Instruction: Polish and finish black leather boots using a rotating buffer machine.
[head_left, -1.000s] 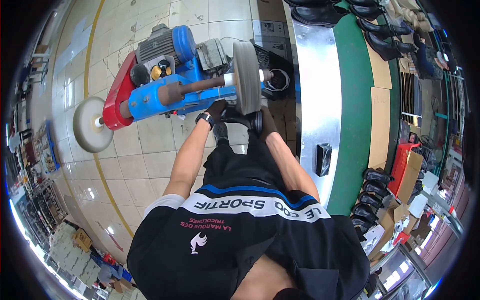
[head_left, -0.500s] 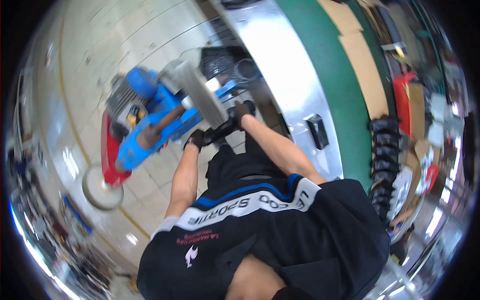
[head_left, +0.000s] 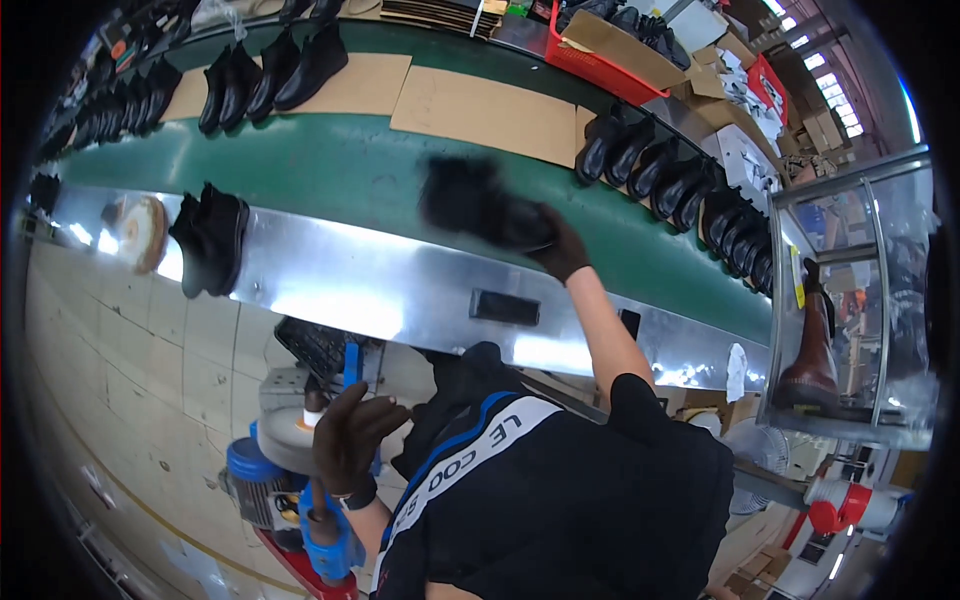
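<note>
A dark glove covers my right hand (head_left: pixel 562 243), which is closed on a black boot (head_left: pixel 475 208) above the green belt (head_left: pixel 385 185). Motion blurs the boot, so I cannot tell whether it touches the belt. Lower down, my left hand (head_left: pixel 352 438), also in a dark glove, holds nothing and has its fingers apart. It is beside the pale polishing wheel (head_left: pixel 285 440) of a blue machine (head_left: pixel 325 540) and hides part of it. On the metal ledge (head_left: pixel 330 275) stands a pair of black boots (head_left: pixel 210 240), to the left of my right hand.
Black boots (head_left: pixel 655 175) line the belt's far side at right, others (head_left: pixel 275 75) at left, with cardboard sheets (head_left: pixel 485 112) between. A dark rectangular object (head_left: pixel 505 307) lies on the ledge. A metal-framed rack (head_left: pixel 775 300) with a brown boot (head_left: pixel 812 345) stands at right.
My view has swung from the machine to the belt. My left hand has come off the boot and opened. The right hand has carried the boot from the wheel to above the belt.
</note>
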